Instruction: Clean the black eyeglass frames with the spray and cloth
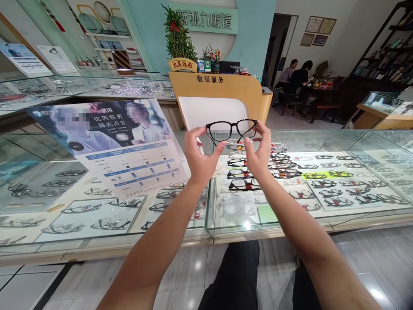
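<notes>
A pair of black-framed eyeglasses (231, 125) is held up in front of me, above the glass display case (213, 234). My left hand (200, 157) pinches the frame's left end between thumb and fingers. At the other end, my right hand (260, 150) grips the frame the same way, its thumb below the right lens. Both lenses face along my line of sight, and the temples fold or hang behind the frame, partly hidden. Beneath my hands, several dark eyeglasses (243, 185) lie in a column, partly covered by my right hand and forearm.
On the case at left stands a printed poster sheet (145, 172). More eyeglasses (335, 201) are laid out under the glass. Beyond the case is a wooden cashier counter (222, 88) with a potted plant (180, 41). Two people (298, 77) sit at a table at the back right.
</notes>
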Action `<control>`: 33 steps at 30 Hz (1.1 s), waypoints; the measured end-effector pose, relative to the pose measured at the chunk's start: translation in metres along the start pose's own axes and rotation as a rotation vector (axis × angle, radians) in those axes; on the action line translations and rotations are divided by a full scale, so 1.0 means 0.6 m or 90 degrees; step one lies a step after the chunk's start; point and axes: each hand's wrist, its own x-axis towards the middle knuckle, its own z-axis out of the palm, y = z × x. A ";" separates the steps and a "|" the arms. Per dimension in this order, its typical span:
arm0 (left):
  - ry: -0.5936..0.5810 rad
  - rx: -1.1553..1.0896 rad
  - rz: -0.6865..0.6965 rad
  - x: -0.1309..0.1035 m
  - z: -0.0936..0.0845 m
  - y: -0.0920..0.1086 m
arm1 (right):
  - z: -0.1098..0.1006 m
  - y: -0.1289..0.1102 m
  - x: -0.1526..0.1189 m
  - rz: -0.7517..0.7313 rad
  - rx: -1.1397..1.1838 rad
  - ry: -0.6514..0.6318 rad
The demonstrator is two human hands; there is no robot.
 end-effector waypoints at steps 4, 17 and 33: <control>-0.006 0.002 -0.005 0.000 -0.001 0.000 | 0.001 0.004 -0.001 0.003 0.006 -0.003; -0.022 0.004 -0.050 -0.004 0.001 -0.004 | 0.002 0.009 0.000 -0.002 -0.011 0.001; -0.016 0.007 -0.053 -0.001 -0.001 0.001 | 0.001 0.008 0.000 0.021 -0.005 -0.017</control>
